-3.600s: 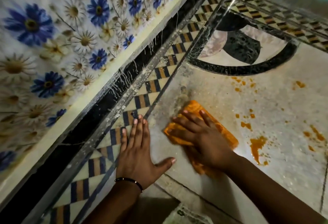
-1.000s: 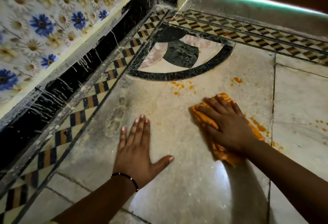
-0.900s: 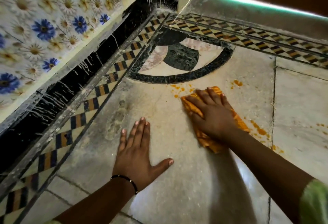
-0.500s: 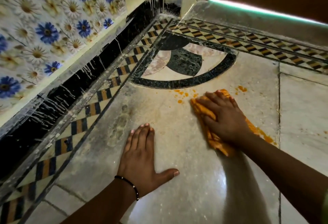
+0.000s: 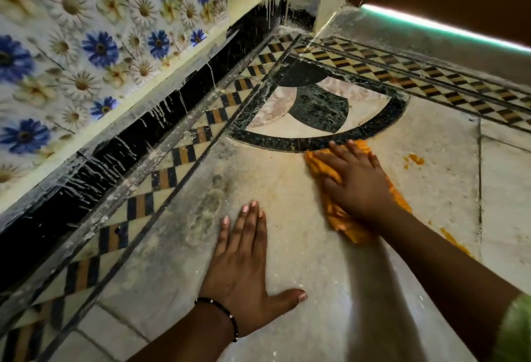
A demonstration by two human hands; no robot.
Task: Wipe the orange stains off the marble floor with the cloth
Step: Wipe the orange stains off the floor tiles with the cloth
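Head view: the right hand (image 5: 355, 182) is pressed flat, fingers straight, on the orange cloth (image 5: 342, 219) against the black inlay arc (image 5: 287, 142) of the marble floor (image 5: 301, 261). Orange stains (image 5: 413, 159) lie just beside it. The left hand (image 5: 244, 269) is spread flat on the floor.

Right hand (image 5: 355, 182) flat on cloth (image 5: 342, 218) on floor (image 5: 316, 290), touching inlay arc (image 5: 316, 143); left hand (image 5: 244, 264) nearer, leftward; stains (image 5: 413, 159) right of cloth.

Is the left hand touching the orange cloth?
Apart. The head view shows the left hand flat on the marble floor, with bare floor plainly between it and the cloth under the right hand.
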